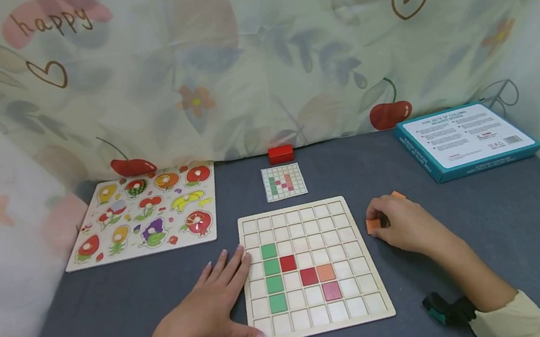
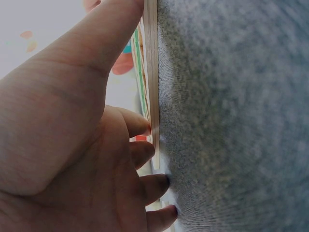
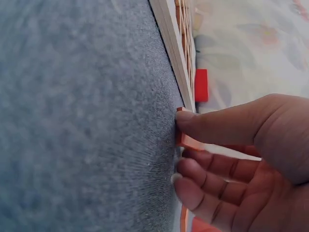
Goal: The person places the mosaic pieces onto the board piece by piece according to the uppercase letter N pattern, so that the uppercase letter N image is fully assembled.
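While left hand (image 1: 206, 308) steadies wood grid (image 1: 342, 207), right hand (image 1: 405, 224) pinches orange sq. tile (image 1: 373, 226).

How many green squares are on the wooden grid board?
4. The green squares stand stacked in one column on the left part of the wooden grid board, beside the left hand. None looks hidden.

The left hand (image 2: 72, 145) lies flat on the grey counter (image 2: 231, 121); its thumb runs along the edge of the wooden board (image 2: 152, 72); fingertips touch the counter.
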`<state>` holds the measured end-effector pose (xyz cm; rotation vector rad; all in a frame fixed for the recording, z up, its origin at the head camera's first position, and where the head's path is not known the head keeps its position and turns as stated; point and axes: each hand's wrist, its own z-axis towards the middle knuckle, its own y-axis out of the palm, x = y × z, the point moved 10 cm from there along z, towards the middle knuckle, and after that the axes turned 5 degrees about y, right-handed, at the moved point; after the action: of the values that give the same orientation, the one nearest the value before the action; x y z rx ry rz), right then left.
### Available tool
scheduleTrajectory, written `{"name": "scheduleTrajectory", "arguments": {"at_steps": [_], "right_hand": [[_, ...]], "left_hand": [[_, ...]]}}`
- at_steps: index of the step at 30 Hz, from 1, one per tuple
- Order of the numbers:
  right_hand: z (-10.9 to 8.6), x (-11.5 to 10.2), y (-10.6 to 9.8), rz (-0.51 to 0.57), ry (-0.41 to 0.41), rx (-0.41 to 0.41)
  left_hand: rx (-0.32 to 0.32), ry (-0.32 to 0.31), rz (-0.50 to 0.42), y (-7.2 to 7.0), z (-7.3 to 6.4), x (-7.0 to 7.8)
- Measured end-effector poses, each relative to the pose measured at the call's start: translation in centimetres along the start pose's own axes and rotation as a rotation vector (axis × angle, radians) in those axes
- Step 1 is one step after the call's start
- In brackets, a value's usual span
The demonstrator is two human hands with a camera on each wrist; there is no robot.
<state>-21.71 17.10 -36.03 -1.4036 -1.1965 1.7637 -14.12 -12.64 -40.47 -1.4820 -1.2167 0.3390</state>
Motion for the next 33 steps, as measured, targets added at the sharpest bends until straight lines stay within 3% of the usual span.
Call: {"name": "scheduleTrajectory", "arguments": {"at_steps": [7, 20, 33], "right_hand": [[0.0, -0.1, -0.1, 0.108, -0.006, -0.018], [0.2, -0.6, 0.0, 0.136, 0.003, -0.057], [0.5, -3.1, -0.1, 0.185, -0.013, -0.091]], "left_hand": [[-0.001, 0.002, 0.005, 0.0, 0.0, 0.0], [0.004, 0.003, 0.009, -0.1, -0.1, 0.1], [0.011, 0.0, 0.002, 0.1, 0.0, -0.1]]}}
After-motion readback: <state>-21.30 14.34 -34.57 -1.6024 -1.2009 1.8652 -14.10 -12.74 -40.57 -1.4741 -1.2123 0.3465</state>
